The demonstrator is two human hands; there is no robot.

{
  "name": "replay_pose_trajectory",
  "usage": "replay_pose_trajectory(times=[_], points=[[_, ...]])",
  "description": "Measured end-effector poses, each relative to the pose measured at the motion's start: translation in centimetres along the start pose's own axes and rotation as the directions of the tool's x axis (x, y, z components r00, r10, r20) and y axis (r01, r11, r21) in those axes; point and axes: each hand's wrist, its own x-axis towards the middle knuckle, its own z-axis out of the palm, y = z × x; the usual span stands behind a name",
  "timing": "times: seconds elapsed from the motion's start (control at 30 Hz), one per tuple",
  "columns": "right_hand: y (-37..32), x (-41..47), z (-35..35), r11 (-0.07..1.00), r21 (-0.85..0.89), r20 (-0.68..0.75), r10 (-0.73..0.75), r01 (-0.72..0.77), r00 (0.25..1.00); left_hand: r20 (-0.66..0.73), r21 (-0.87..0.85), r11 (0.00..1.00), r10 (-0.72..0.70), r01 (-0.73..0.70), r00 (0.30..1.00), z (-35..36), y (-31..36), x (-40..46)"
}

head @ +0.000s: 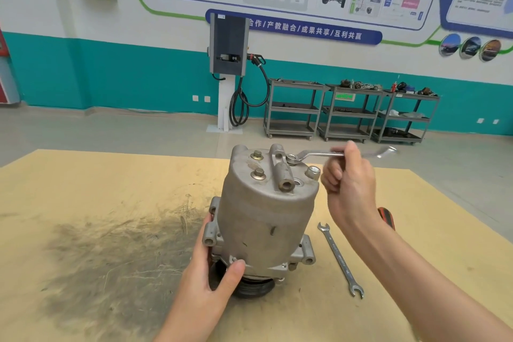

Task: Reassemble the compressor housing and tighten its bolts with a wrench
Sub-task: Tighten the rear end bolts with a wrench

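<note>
A grey metal compressor (pixel 266 216) stands upright on its black pulley in the middle of the wooden table (pixel 97 203). Two brass-coloured bolts (pixel 257 165) sit on the left of its top cover. My left hand (pixel 213 272) grips the compressor's lower flange from the left. My right hand (pixel 347 175) holds a shiny ring wrench (pixel 313 154) by its shaft. The wrench's ring end rests over a bolt at the back of the top cover, behind the raised port. The wrench's far end is blurred.
A second open-ended wrench (pixel 340 258) lies flat on the table right of the compressor. A red and black handle (pixel 387 218) shows partly behind my right forearm. Across the floor stand a charging post (pixel 229 64) and grey shelf carts (pixel 347 111).
</note>
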Motion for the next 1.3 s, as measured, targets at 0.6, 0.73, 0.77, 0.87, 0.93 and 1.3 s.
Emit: replay_pose_trajectory(times=[0.6, 0.73, 0.77, 0.87, 0.93, 1.3], points=[[-2.7, -7.6, 3.4, -0.205, -0.616, 0.687, -0.612, 0.761, 0.392, 0.01, -0.013, 1.0, -0.026, 0.026, 1.0, 0.0, 0.5, -0.1], [-3.5, -7.6, 4.3, -0.398, -0.552, 0.784, -0.547, 0.733, 0.294, 0.011, -0.009, 1.0, -0.022, 0.022, 1.0, 0.0, 0.7, -0.1], [-3.6, -7.6, 4.5, -0.438, -0.54, 0.801, -0.53, 0.719, 0.279, 0.011, -0.011, 1.0, -0.023, 0.023, 1.0, 0.0, 0.7, 0.0], [-4.3, -7.4, 5.0, -0.515, -0.547, 0.816, -0.504, 0.66, 0.284, 0.016, -0.023, 0.999, -0.038, 0.038, 0.999, 0.0, 0.7, 0.1], [-4.7, -7.1, 5.5, -0.492, -0.568, 0.807, -0.49, 0.66, 0.33, 0.011, -0.022, 0.999, -0.048, 0.048, 0.999, 0.0, 0.7, 0.2], [-6.2, -6.2, 6.6, -0.408, -0.508, 0.851, -0.375, 0.759, 0.368, 0.0, -0.016, 0.999, -0.031, 0.031, 1.0, 0.0, 0.2, 0.3]])
